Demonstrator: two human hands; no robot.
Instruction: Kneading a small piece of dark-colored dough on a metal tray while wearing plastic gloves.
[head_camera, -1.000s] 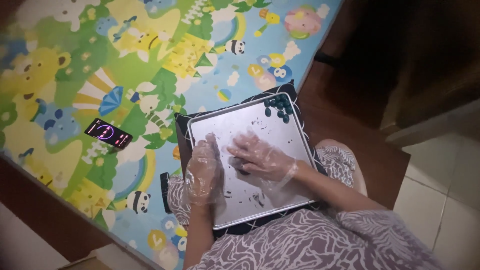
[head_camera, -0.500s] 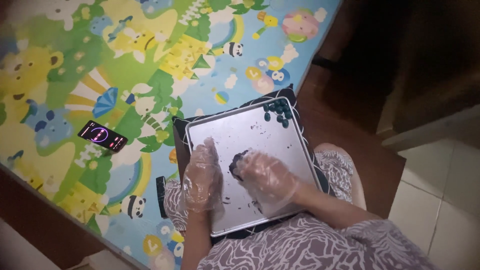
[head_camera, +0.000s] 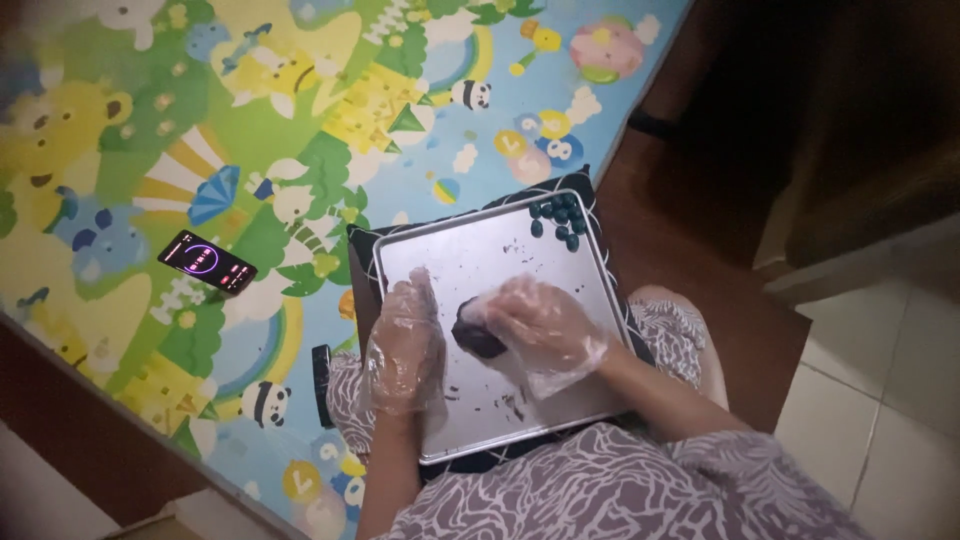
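two gloved hands on tray (head_camera: 590, 270): right hand (head_camera: 540, 325) fingers gripping dark lump (head_camera: 475, 335), left hand (head_camera: 405, 345) flat, fingers together.

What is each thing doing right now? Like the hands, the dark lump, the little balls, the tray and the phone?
Left hand in clear plastic glove: flat on the tray, open.
Right hand in clear plastic glove: gripping the dark lump.
Dark dough lump: on the tray, under the right hand.
Small dark blue-green balls: clustered in the tray's far corner.
Silver metal tray: on the lap, speckled with crumbs.
Black phone: on the mat, screen lit.
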